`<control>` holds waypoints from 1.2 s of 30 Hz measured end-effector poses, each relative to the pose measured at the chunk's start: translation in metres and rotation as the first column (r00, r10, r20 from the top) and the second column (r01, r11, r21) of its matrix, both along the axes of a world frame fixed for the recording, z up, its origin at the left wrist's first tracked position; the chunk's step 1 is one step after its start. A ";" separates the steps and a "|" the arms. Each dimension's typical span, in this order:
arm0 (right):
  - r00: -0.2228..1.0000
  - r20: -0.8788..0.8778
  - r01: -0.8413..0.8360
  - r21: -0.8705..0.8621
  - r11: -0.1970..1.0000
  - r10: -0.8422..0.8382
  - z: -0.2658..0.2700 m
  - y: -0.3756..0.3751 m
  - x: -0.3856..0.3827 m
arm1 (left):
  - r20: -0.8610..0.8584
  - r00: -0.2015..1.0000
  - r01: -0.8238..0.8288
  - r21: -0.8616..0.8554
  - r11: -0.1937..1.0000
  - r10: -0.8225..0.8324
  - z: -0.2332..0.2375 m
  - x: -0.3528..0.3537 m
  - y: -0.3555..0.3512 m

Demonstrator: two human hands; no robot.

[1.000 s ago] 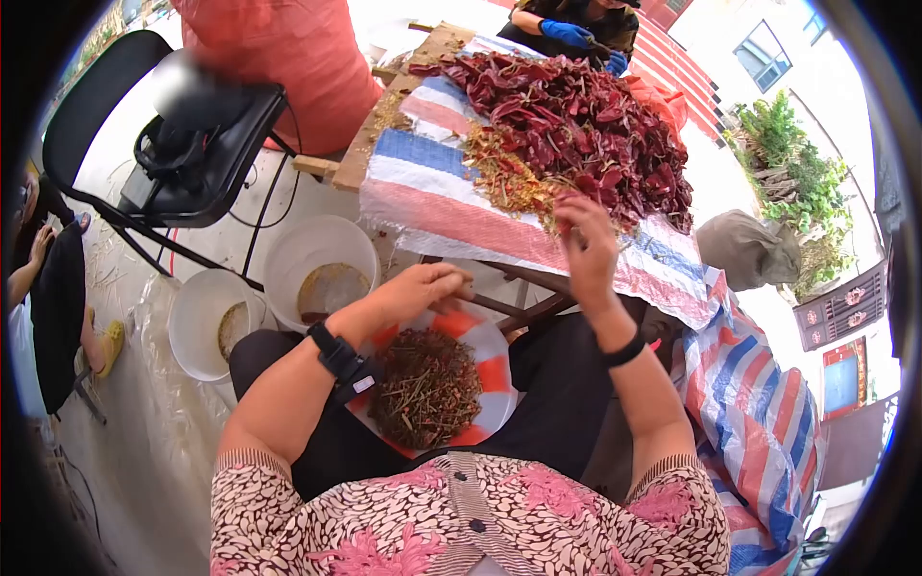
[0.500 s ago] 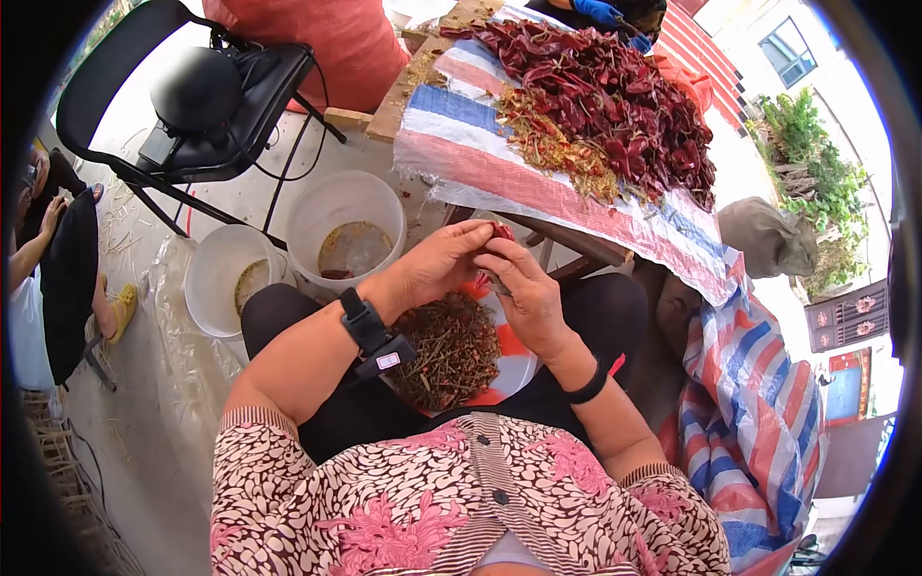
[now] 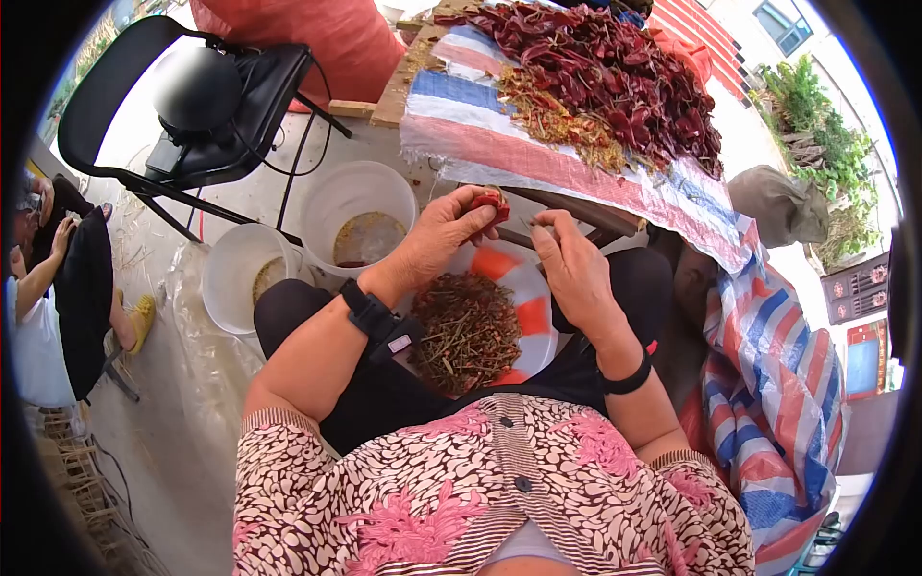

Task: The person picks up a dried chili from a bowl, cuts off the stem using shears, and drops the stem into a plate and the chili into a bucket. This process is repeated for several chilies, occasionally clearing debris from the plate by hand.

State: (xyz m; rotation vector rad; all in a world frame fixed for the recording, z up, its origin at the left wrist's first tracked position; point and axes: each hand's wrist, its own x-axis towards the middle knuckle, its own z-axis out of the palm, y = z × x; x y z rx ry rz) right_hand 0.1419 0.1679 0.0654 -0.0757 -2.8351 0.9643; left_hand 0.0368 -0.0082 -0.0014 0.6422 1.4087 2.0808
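Observation:
My left hand [image 3: 444,233] is closed around a dried red chili pepper [image 3: 492,204], which shows at its fingertips. To its right, my right hand [image 3: 579,269] is apart from the pepper, thumb and forefinger pressed together; whatever is between them is too small to name. Below both hands, a white and orange-red basin [image 3: 534,322] sits between my knees. A heap of chili stems and red bits [image 3: 463,336] fills much of it. Ahead, a big pile of dried red chilies [image 3: 615,82] lies on a striped woven sheet [image 3: 471,149] over a table.
Two translucent buckets, one larger [image 3: 312,216] and one smaller [image 3: 216,293], stand left of my knees. A black folding chair [image 3: 192,163] holds a dark round object. A red sack [image 3: 307,48] is behind it. Another person [image 3: 48,288] sits at far left. Striped sheeting [image 3: 768,413] hangs at right.
My hands were together over the pepper and are now apart. The right hand has moved right and down, while the pepper stays in my left hand. The view has shifted slightly.

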 end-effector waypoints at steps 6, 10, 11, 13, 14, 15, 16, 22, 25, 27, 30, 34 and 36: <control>0.990 -0.133 -0.033 0.093 0.995 0.046 0.000 -0.003 -0.005 | -0.082 0.997 -0.008 -0.064 0.998 0.003 0.006 0.003 -0.005; 0.990 -0.122 -0.058 0.100 0.993 0.070 -0.002 -0.002 -0.007 | -0.046 0.999 -0.008 -0.001 1.000 0.008 0.004 0.005 -0.004; 0.991 -0.115 -0.063 0.110 0.992 0.076 -0.002 -0.001 -0.007 | -0.040 0.999 -0.013 0.011 1.000 0.014 0.004 0.005 -0.003; 0.990 -0.113 -0.073 0.081 0.994 0.082 -0.003 0.000 -0.006 | -0.038 0.999 -0.016 0.023 1.000 0.017 0.002 0.005 -0.003; 0.990 -0.112 -0.078 0.066 0.995 0.085 -0.003 0.000 -0.005 | -0.041 0.999 -0.012 0.022 1.000 0.013 0.001 0.004 -0.003; 0.992 -0.098 -0.074 0.062 0.995 0.080 -0.003 0.000 -0.004 | -0.044 0.999 -0.008 0.021 1.000 0.009 0.000 0.004 -0.003; 0.994 -0.084 -0.071 0.058 0.996 0.076 -0.002 -0.001 -0.004 | -0.046 0.999 -0.008 0.019 1.000 0.009 0.000 0.004 -0.003; 0.994 -0.075 -0.070 0.070 0.995 0.075 0.001 0.000 0.000 | -0.056 0.998 -0.025 0.024 0.999 0.026 0.002 0.004 -0.003; 0.995 -0.055 -0.080 0.087 0.993 0.085 0.002 0.001 0.001 | -0.050 0.998 -0.036 0.018 0.999 0.037 0.002 0.005 -0.003; 0.996 -0.021 -0.087 0.090 0.992 0.089 0.006 0.001 0.001 | -0.057 0.998 -0.038 0.015 0.999 0.038 0.001 0.005 -0.004; 0.996 0.011 -0.090 0.086 0.992 0.090 0.008 0.002 0.002 | -0.086 0.995 -0.055 -0.031 0.998 0.052 0.005 0.008 -0.005; 0.997 0.002 -0.079 0.105 0.991 0.080 0.002 0.002 0.003 | -0.113 0.992 -0.067 -0.057 0.996 0.061 0.006 0.011 -0.005; 0.998 -0.021 -0.064 0.113 0.992 0.066 -0.002 -0.001 0.004 | -0.136 0.988 -0.080 -0.079 0.994 0.069 0.003 0.011 -0.005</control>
